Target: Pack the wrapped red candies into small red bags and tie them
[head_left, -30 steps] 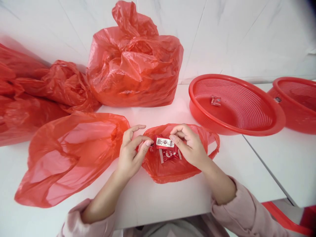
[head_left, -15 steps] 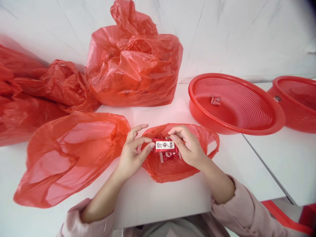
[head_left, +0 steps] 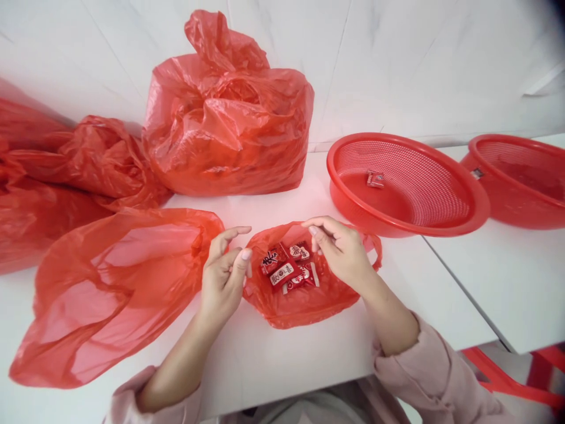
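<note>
A small red plastic bag [head_left: 304, 303] lies open on the white table [head_left: 282, 359] between my hands. Inside it lie several red-wrapped candies [head_left: 286, 268] with white labels. My left hand [head_left: 223, 277] hovers at the bag's left edge with its fingers loosely curled and apart, and nothing is in them. At the bag's upper right rim is my right hand [head_left: 344, 253], thumb and forefinger slightly parted just above the candies and holding nothing.
A stuffed red bag [head_left: 225, 118] stands at the back. Crumpled red bags [head_left: 53, 171] lie far left and a flat red bag [head_left: 115, 282] beside my left hand. One wrapped candy [head_left: 375, 178] sits in a red mesh basket [head_left: 441, 218] at right, with a second basket [head_left: 516, 176] beyond.
The labelled candy that both hands held over the small bag now lies inside it. Both hands have let go and drawn apart. The view has shifted slightly.
</note>
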### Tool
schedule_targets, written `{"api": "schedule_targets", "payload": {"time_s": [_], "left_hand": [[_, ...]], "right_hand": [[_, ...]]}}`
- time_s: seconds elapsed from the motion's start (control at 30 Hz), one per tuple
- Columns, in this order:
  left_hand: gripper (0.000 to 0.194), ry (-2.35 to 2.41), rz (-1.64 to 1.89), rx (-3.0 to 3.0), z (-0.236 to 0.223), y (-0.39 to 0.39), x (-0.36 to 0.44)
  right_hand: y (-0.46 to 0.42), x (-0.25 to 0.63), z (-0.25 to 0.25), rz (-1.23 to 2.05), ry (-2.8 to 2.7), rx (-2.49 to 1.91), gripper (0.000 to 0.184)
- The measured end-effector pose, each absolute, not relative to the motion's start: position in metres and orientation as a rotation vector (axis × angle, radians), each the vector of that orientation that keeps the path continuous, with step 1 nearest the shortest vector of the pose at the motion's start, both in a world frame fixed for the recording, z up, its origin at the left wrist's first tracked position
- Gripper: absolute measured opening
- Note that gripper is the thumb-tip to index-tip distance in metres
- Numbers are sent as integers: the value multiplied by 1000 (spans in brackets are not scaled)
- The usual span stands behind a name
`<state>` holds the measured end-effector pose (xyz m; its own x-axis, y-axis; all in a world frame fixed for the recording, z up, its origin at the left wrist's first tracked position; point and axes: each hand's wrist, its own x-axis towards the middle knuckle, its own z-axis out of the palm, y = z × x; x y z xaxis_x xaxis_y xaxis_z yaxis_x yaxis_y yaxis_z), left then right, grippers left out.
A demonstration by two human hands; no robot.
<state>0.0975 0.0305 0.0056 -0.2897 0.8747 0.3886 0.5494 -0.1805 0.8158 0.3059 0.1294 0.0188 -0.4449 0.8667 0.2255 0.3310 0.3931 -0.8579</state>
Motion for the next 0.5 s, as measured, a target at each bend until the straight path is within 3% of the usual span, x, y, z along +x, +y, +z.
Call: {"api": "schedule_targets", "payload": {"time_s": [0.1,0.33,0.5], "left_hand": [[53,1717,1547,1678,7,28,96],[62,1687,1610,1774,14,26,93],[64,1674,1590,1681,5,30,88]], "right_hand": [[132,329,51,962,-1845,-1026,32],[237,403,130,230,-1938,-1317,42],[332,428,108,413,-2233,-1701,29]]}}
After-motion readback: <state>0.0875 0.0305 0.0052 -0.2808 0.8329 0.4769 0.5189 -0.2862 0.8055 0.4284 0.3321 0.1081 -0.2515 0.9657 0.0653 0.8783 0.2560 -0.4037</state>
